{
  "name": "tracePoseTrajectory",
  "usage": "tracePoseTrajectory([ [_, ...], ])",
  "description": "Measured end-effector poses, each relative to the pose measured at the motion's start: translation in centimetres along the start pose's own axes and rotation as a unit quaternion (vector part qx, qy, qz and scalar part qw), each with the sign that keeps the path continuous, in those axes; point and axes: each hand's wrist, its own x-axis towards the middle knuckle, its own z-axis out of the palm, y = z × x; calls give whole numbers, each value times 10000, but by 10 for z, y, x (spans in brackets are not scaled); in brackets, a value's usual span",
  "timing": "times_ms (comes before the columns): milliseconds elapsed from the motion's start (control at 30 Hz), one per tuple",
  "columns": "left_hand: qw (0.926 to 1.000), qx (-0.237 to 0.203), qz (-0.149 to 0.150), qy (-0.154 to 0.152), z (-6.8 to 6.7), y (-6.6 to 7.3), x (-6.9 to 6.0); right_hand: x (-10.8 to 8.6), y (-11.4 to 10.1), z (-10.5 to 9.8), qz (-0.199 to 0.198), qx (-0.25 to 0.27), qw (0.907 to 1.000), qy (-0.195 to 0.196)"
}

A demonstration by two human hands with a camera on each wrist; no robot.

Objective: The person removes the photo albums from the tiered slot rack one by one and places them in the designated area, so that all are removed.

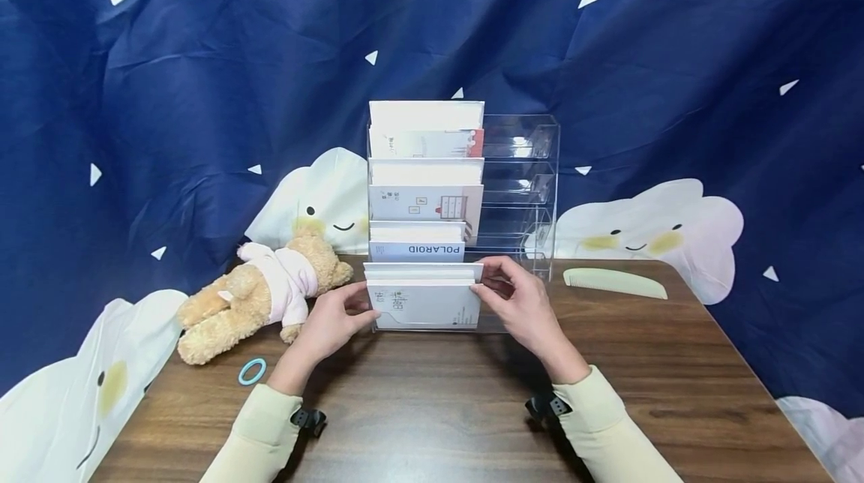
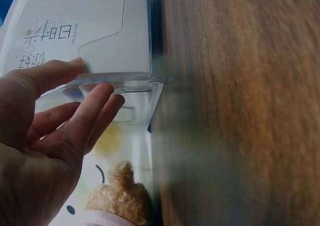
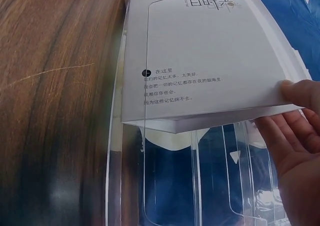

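A white postcard box with printed characters, full of white cards, stands in the lowest front slot of a clear acrylic display rack. My right hand pinches the box's right edge, thumb on its front and fingers behind; the right wrist view shows the same grip on the box. At the rack's lower left corner is my left hand. In the left wrist view, its thumb and fingers lie on either side of the rack's clear side wall, thumb tip near the box front.
More card boxes, one a blue-lettered POLAROID box, fill the rack's left column behind. A teddy bear in a pale top lies left, with a blue ring before it. Right of the rack lies a green comb. A blue curtain hangs behind.
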Motion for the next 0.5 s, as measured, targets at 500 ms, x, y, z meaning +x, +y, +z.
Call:
tracePoseTrajectory([
  [500, 10000, 74, -45, 14, 0, 1, 1, -1, -1, 3, -363, 146, 9992, 82],
])
